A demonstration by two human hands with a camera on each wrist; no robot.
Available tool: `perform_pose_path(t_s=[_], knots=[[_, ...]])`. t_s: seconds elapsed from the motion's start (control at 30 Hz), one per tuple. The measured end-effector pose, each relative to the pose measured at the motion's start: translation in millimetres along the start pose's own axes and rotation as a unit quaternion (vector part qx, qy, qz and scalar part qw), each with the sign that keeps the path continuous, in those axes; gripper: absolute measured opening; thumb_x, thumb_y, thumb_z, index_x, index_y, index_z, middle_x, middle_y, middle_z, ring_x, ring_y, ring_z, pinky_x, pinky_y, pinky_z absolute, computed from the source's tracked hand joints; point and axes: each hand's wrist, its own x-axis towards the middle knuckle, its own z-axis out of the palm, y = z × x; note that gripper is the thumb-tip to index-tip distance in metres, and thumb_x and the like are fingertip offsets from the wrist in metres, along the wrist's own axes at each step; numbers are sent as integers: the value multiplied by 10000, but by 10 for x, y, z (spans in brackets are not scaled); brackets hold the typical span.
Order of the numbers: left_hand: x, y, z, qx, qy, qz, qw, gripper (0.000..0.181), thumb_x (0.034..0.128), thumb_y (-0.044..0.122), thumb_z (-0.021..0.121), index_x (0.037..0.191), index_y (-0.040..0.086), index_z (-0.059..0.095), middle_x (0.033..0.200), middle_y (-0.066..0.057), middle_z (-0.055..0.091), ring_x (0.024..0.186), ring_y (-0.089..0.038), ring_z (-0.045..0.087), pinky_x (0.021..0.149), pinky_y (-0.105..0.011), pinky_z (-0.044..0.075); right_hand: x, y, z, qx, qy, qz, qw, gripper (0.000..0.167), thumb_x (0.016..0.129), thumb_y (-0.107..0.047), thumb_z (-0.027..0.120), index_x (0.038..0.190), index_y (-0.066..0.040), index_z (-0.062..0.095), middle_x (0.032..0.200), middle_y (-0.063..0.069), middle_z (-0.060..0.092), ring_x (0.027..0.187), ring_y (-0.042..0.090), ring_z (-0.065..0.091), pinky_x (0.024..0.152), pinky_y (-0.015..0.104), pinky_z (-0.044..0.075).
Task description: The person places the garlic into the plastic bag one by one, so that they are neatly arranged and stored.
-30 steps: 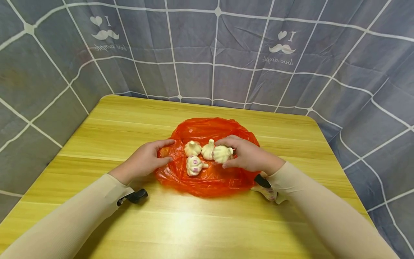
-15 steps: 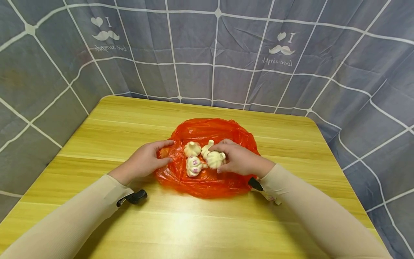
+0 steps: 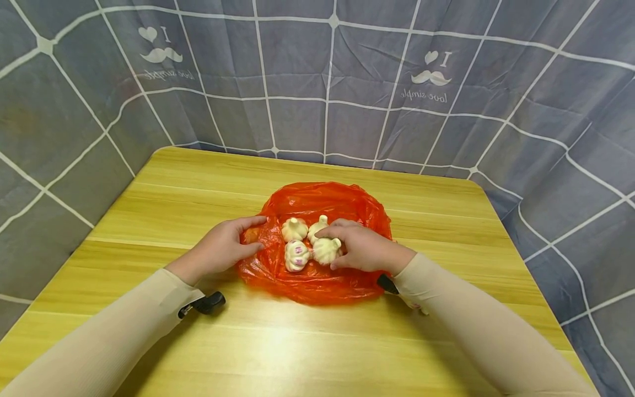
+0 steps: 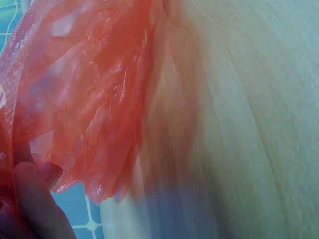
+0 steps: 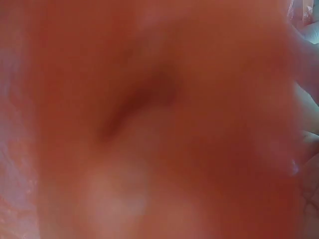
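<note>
A red plastic bag lies spread open in the middle of the table in the head view, with garlic bulbs in it. My left hand grips the bag's left edge; in the left wrist view its fingers curl at the crumpled plastic. My right hand holds a garlic bulb low inside the bag. Close to that bulb sit a purple-marked bulb, a bulb at the back left and one partly behind my right fingers. Blurred red plastic fills most of the right wrist view.
Another garlic bulb lies on the wooden table outside the bag, mostly hidden under my right sleeve. Black camera mounts stick out at both wrists. A grey checked curtain surrounds the table's back and sides.
My right hand has moved left and slightly down with its garlic bulb, close to the purple-marked one. The bag's right side has drawn in a little. My left hand stays in place.
</note>
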Motion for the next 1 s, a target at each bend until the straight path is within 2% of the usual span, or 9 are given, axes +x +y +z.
perform_pose_path(t_s=[0.2,0.33,0.43,0.5,0.63,0.73,0.87,1.0], knots=[[2,0,-2,-31,3,-58,10000,671,981,209,740,1587,105,471,1157,-176,654,583,-148,589,565,-266,548,20,-14,0,7,-100,48,9999,680,893,-193,854,1514,-192,575,1524,117,528,1396,313,502,1188,483,446],[9,-2,-4,14,21,-60,10000,666,982,213,740,1585,113,476,1094,-156,654,579,-145,576,558,-261,532,29,-15,6,-39,-132,69,9999,670,894,-202,853,1507,-193,583,1543,108,539,1449,322,476,1222,498,409],[8,-1,-8,64,49,-34,10000,664,979,213,743,1580,111,484,1125,-163,654,582,-149,562,560,-259,522,34,-17,12,-69,-170,105,9998,666,893,-205,854,1503,-202,588,1557,104,537,1465,323,464,1231,501,395],[6,1,-10,85,55,16,9999,665,978,215,745,1579,100,484,1156,-164,653,587,-145,557,563,-261,520,33,-18,14,-86,-168,131,9997,666,891,-207,856,1502,-207,590,1561,104,535,1465,322,467,1227,501,401],[4,11,-13,52,31,33,10000,668,978,217,745,1580,96,481,1061,-147,652,580,-141,567,556,-262,523,37,-17,22,-127,-121,103,9998,671,886,-206,861,1501,-201,592,1546,99,544,1428,312,502,1209,490,427],[5,14,-16,19,9,11,10000,673,977,218,747,1582,97,477,1005,-138,641,569,-143,571,548,-264,525,37,-14,35,-159,-96,71,9998,666,884,-205,863,1496,-201,599,1513,98,553,1343,296,547,1163,469,473],[10,5,-13,-29,4,-2,10000,675,977,220,747,1582,97,476,1085,-156,659,575,-146,588,559,-273,543,40,-12,56,-177,-76,54,9998,649,879,-191,866,1478,-205,618,1454,93,565,1236,260,566,1082,429,520],[4,-16,4,15,-1,-65,10000,670,976,218,747,1583,115,481,1097,-155,657,574,-149,596,570,-278,556,40,-12,79,-156,-103,47,9998,645,873,-174,870,1470,-201,627,1431,89,572,1242,252,563,1081,423,519]])
